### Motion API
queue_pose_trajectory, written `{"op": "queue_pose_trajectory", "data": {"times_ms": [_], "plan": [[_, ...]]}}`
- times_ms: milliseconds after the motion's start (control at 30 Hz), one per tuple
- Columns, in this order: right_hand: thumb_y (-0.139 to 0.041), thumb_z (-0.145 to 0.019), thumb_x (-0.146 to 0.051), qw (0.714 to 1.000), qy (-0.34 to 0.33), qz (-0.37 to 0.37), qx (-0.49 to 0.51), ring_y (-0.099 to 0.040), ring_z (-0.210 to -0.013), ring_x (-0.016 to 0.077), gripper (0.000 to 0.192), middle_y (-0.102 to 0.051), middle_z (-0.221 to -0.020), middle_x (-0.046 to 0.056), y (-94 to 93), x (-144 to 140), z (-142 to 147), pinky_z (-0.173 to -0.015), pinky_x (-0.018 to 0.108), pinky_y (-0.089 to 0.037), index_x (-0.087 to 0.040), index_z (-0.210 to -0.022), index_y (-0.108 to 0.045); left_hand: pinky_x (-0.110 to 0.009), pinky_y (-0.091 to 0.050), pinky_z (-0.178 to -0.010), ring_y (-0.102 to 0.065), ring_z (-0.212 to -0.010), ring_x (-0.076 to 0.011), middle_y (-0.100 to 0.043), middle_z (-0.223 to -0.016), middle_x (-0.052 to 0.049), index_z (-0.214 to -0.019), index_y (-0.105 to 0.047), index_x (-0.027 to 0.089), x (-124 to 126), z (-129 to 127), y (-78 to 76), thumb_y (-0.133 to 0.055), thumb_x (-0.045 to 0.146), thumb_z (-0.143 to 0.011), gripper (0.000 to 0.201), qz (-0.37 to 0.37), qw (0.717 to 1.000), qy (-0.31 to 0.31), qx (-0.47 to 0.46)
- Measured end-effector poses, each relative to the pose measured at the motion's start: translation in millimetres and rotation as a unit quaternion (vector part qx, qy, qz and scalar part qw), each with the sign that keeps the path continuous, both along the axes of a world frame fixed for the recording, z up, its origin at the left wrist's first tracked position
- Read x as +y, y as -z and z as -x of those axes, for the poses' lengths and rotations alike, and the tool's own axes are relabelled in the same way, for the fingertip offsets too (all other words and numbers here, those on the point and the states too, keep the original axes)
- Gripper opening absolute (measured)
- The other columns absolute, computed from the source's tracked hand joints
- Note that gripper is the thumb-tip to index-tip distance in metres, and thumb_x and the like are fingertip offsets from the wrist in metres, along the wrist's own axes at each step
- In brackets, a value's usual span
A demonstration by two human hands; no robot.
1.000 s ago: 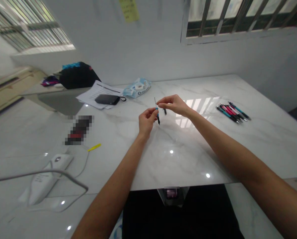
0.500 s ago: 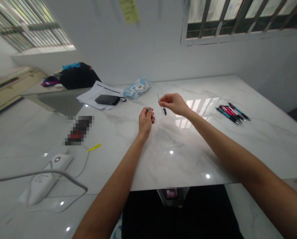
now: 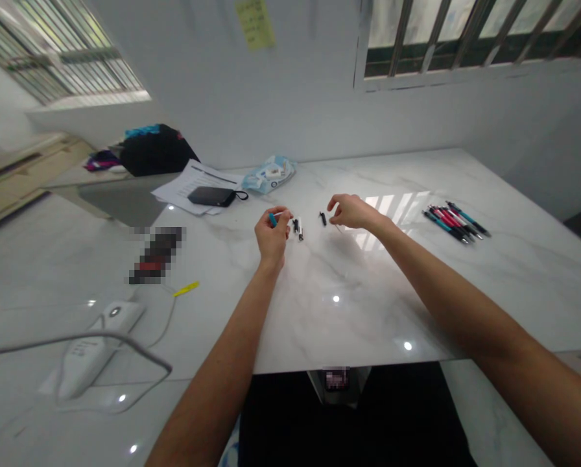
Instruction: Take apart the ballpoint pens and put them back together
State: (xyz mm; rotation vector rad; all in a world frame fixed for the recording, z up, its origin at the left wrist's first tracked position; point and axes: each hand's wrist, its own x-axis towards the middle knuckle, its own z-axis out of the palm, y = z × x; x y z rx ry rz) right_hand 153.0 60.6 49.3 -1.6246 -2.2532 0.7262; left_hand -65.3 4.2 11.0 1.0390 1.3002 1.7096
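Note:
My left hand (image 3: 271, 237) is closed on a teal pen barrel (image 3: 273, 220), above the marble-patterned table. A pale, thin part shows beside the barrel at the fingertips; what it is I cannot make out. Just right of that hand lie a small black pen part (image 3: 295, 226) and a white pen part with a dark tip (image 3: 300, 229). Another small black piece (image 3: 323, 218) rests between my two hands. My right hand (image 3: 351, 212) hovers right of this piece, fingers bent and apart, with nothing plainly held.
Several teal, red and black pens (image 3: 453, 222) lie in a bunch at the right. Behind my left hand are a blue-white packet (image 3: 270, 174), papers (image 3: 178, 188) and a black phone-like device (image 3: 211, 196). A white power strip (image 3: 96, 350) with a cable lies front left.
My right hand has moved slightly right and down, and the thin rod it held no longer shows there. My left hand has shifted left and turned, revealing the teal barrel and the small parts.

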Motion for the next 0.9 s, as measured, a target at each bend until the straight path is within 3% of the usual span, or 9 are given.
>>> {"op": "queue_pose_trajectory", "data": {"times_ms": [100, 267, 367, 433, 533, 633, 733, 900], "plan": [[-0.083, -0.093, -0.021, 0.998, 0.049, 0.001, -0.042, -0.078, -0.1, 0.024, 0.041, -0.082, -0.116, 0.016, 13.7, 11, -8, -0.089, 0.032, -0.059, -0.014, -0.133, -0.075, -0.019, -0.037, -0.05, -0.05, -0.054, -0.0073, -0.073, -0.08, 0.001, -0.098, -0.073, 0.022, -3, -3, 2.8, -0.082, 0.036, -0.078, 0.026, 0.0, 0.996, 0.027, 0.079], [-0.074, -0.102, -0.024, 0.997, 0.038, -0.007, -0.063, -0.078, -0.102, 0.0236, 0.027, -0.082, -0.117, 0.015, 31.9, 19, -11, -0.094, 0.031, -0.058, -0.015, -0.126, -0.08, -0.023, -0.044, -0.06, -0.061, -0.065, -0.0129, -0.076, -0.078, -0.001, -0.094, -0.081, 0.021, -7, -7, 8.1, -0.081, 0.037, -0.079, 0.022, 0.015, 0.977, 0.07, 0.2], [-0.071, -0.1, -0.017, 0.995, 0.042, -0.018, -0.086, -0.079, -0.104, 0.0259, 0.024, -0.083, -0.115, 0.016, 34.5, 22, -13, -0.096, 0.033, -0.058, -0.016, -0.12, -0.084, -0.026, -0.046, -0.065, -0.065, -0.068, -0.016, -0.077, -0.079, -0.002, -0.094, -0.083, 0.023, -5, -6, 2.0, -0.079, 0.037, -0.081, 0.019, 0.047, 0.963, 0.067, 0.258], [-0.072, -0.099, -0.018, 0.996, 0.035, -0.012, -0.087, -0.079, -0.104, 0.027, 0.024, -0.083, -0.116, 0.016, 34.9, 23, -13, -0.095, 0.033, -0.058, -0.017, -0.118, -0.085, -0.028, -0.047, -0.07, -0.067, -0.07, -0.018, -0.078, -0.079, -0.003, -0.093, -0.084, 0.025, 0, -6, -7.6, -0.079, 0.034, -0.083, 0.014, 0.067, 0.935, 0.066, 0.342], [-0.073, -0.098, -0.024, 0.996, 0.03, -0.021, -0.083, -0.078, -0.107, 0.0286, 0.023, -0.083, -0.118, 0.015, 36.6, 21, -8, -0.095, 0.034, -0.058, -0.02, -0.117, -0.085, -0.032, -0.049, -0.076, -0.071, -0.078, -0.0235, -0.078, -0.078, -0.004, -0.088, -0.085, 0.028, 14, -11, -24.5, -0.08, 0.028, -0.082, 0.008, 0.081, 0.862, 0.078, 0.494], [-0.071, -0.098, -0.026, 0.994, 0.054, -0.044, -0.087, -0.078, -0.113, 0.0311, 0.023, -0.082, -0.121, 0.016, 39.6, 16, -3, -0.095, 0.036, -0.058, -0.021, -0.117, -0.084, -0.036, -0.053, -0.082, -0.073, -0.086, -0.0282, -0.081, -0.086, -0.008, -0.088, -0.086, 0.028, 34, -21, -34.8, -0.08, 0.024, -0.081, 0.01, 0.116, 0.804, 0.095, 0.576], [-0.069, -0.099, -0.027, 0.991, 0.072, -0.056, -0.094, -0.078, -0.116, 0.0332, 0.025, -0.082, -0.123, 0.018, 38.5, 13, 0, -0.095, 0.037, -0.058, -0.021, -0.118, -0.084, -0.041, -0.056, -0.089, -0.075, -0.093, -0.0331, -0.081, -0.09, -0.013, -0.086, -0.083, 0.025, 52, -32, -35.4, -0.081, 0.022, -0.078, 0.009, 0.144, 0.77, 0.096, 0.615], [-0.075, -0.097, -0.034, 0.993, 0.066, -0.023, -0.097, -0.078, -0.114, 0.0339, 0.024, -0.083, -0.119, 0.019, 23.8, 13, -5, -0.096, 0.039, -0.059, -0.02, -0.113, -0.087, -0.045, -0.058, -0.093, -0.077, -0.104, -0.0373, -0.083, -0.105, -0.019, -0.095, -0.083, 0.023, 67, -39, -28.3, -0.079, 0.024, -0.08, 0.015, 0.184, 0.739, 0.07, 0.644]]}}
